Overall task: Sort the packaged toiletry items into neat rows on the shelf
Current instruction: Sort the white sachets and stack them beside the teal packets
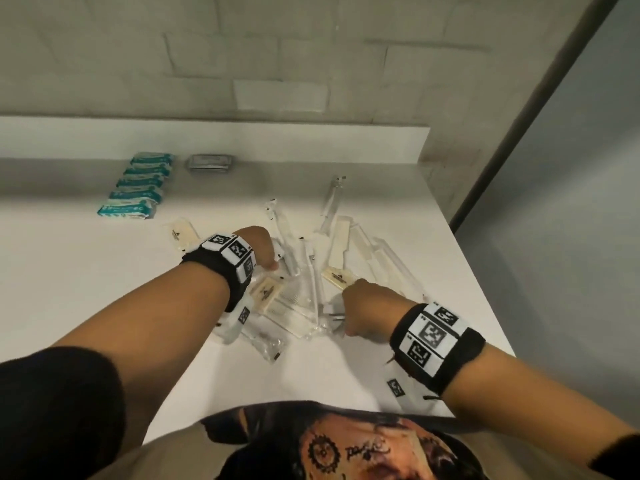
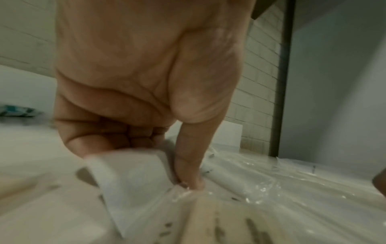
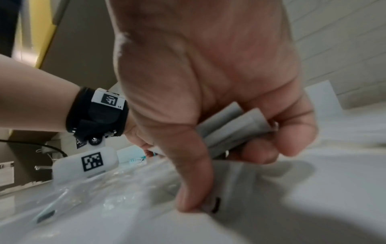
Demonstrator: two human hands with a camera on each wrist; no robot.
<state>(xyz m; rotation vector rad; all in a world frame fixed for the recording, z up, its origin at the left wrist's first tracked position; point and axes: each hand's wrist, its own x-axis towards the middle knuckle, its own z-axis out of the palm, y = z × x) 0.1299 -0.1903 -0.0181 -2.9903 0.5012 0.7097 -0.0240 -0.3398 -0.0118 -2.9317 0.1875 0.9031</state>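
At the far left of the white shelf, a neat row of teal-and-white packets is laid one behind another, running back towards the raised rear ledge. Just to their right, against that ledge, a single grey packet is seen lying flat. Nearer the front, a loose heap of clear-wrapped items is spread over the middle of the shelf: cream combs with printed card labels and slim white sticks in plastic sleeves, overlapping at mixed angles.

The left hand is lowered onto the left part of the heap with its fingers curled. In the left wrist view a white wrapped item is pinched between the thumb and the curled fingers, with crinkled plastic lying beneath.

The right hand is held at the near right edge of the heap, knuckles up. In the right wrist view its fingers are closed around several grey-white wrapped sticks, while the thumb is pressed down on the edge of another clear packet on the shelf. Black straps bearing square printed markers are worn on both wrists.

A pale tiled wall rises behind the shelf.
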